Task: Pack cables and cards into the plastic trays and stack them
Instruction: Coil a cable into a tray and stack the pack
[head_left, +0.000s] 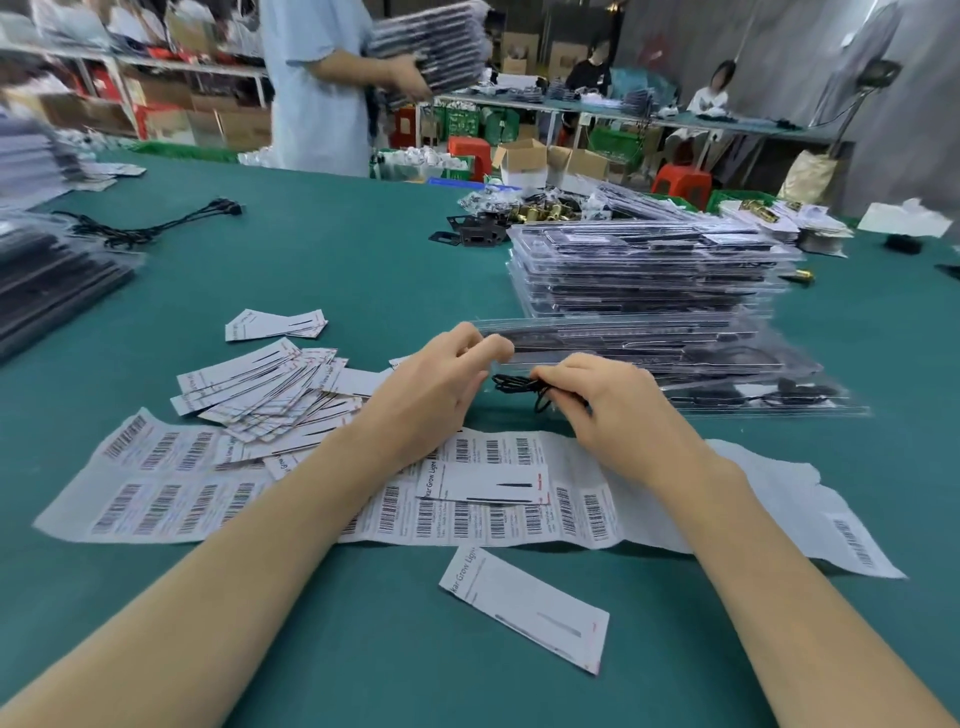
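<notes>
Two hands are working at a clear tray (623, 348).
Left hand (431, 395) is pinching its lid edge; right hand (618, 410) is gripping a black cable (514, 387).

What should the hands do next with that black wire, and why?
Probably tuck the black cable down into the clear tray. The right hand pinches the coiled cable at the tray's near end, and the left hand holds that end's edge, apparently lifted.
</notes>
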